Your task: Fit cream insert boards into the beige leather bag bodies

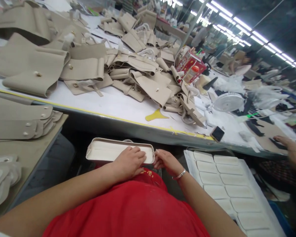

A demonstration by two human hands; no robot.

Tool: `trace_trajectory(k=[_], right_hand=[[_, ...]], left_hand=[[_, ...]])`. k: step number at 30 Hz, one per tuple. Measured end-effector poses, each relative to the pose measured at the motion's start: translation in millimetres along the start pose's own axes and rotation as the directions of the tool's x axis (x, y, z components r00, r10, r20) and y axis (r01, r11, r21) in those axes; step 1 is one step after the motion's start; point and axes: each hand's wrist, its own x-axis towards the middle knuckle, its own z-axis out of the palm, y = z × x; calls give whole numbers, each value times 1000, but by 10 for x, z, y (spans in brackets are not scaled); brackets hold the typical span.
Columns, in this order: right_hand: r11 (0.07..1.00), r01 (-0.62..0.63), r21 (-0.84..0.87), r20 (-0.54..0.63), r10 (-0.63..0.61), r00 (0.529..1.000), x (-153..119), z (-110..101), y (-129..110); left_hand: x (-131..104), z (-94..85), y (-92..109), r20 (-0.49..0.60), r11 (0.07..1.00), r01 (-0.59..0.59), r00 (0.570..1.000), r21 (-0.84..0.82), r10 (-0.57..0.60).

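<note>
In front of my red-clad lap is a narrow rectangular handbag body (pixel 102 150), with a cream panel facing up inside a raised beige rim. My left hand (pixel 130 162) lies over its near edge, fingers bent onto the panel and thumb on the outer side, gripping it. At the bag's right end, my right hand (pixel 167 161) has thumb and fingers pinched together at the corner of the rim. Whether a small part sits inside that pinch is hidden. The underside of the bag is out of sight.
Beige bag pieces (pixel 148 87) are heaped on the white table (pixel 108 107). A yellow template (pixel 156 115) and a phone (pixel 217 133) lie near its edge. Cream panels (pixel 240 192) line a board at right; strap pieces (pixel 12 129) lie left. Another person's hand (pixel 282 141) is at far right.
</note>
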Motion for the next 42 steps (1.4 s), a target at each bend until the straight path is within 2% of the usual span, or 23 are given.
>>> trace_trajectory(k=[3, 7, 11, 16, 18, 19, 20, 21, 22, 23, 24, 25, 26, 27, 28, 30, 31, 37, 39, 42], right_hand=[[984, 10, 178, 28, -15, 1000, 54, -11, 99], [972, -52, 230, 12, 51, 999, 139, 16, 137], [982, -140, 124, 23, 138, 990, 244, -37, 71], [968, -241, -75, 145, 250, 957, 271, -123, -105], [953, -245, -177, 143, 271, 952, 232, -115, -166], [944, -241, -225, 135, 275, 952, 216, -110, -185], [934, -242, -264, 132, 284, 950, 208, -108, -196], [926, -245, -286, 139, 293, 946, 211, -112, -200], [923, -251, -292, 155, 304, 940, 224, -122, -201], [921, -263, -287, 181, 322, 929, 245, -137, -202], [921, -278, -275, 213, 340, 916, 269, -155, -204], [920, -295, -260, 249, 359, 900, 295, -174, -210], [916, -313, -250, 282, 378, 882, 317, -193, -220], [911, -331, -248, 308, 398, 864, 337, -210, -233], [905, -345, -250, 322, 413, 852, 351, -224, -247], [896, -364, -255, 321, 433, 842, 371, -241, -275], [890, -377, -257, 314, 445, 839, 379, -244, -286], [864, -431, -262, 336, 500, 798, 468, -245, -332], [872, -413, -264, 326, 484, 813, 486, -241, -340], [901, -365, -235, 300, 424, 854, 453, -215, -308]], left_hand=[[8, 15, 4, 7, 1000, 15, 1000, 4, -15], [16, 15, 3, 25, 999, 37, 999, 13, -37], [33, 50, -29, 12, 999, 34, 999, -20, -34], [43, 21, 3, 27, 998, 29, 999, -52, -28], [-65, -65, -32, -38, 989, -36, 999, -141, 31], [-163, -120, -81, -110, 978, -42, 994, -202, 20], [-289, -178, -153, -205, 964, 2, 977, -266, -59], [-440, -234, -245, -308, 936, 104, 927, -336, -213], [-607, -283, -350, -390, 873, 240, 822, -424, -415], [-779, -319, -464, -423, 761, 375, 661, -530, -620], [-944, -338, -578, -392, 609, 463, 484, -644, -782], [-1089, -337, -688, -288, 450, 488, 372, -748, -882], [-1206, -317, -787, -142, 301, 486, 337, -821, -931], [-1288, -282, -870, 9, 179, 475, 368, -861, -930], [-1337, -241, -934, 139, 87, 468, 426, -879, -894], [-1353, -173, -1006, 284, -12, 463, 523, -886, -804], [-1335, -159, -1023, 318, -35, 465, 546, -885, -775], [-1213, -314, -1101, 485, -84, 594, 559, -800, -673], [-1192, -341, -1107, 473, -57, 604, 559, -795, -681], [-1181, -303, -1061, 391, 12, 572, 576, -820, -718]])
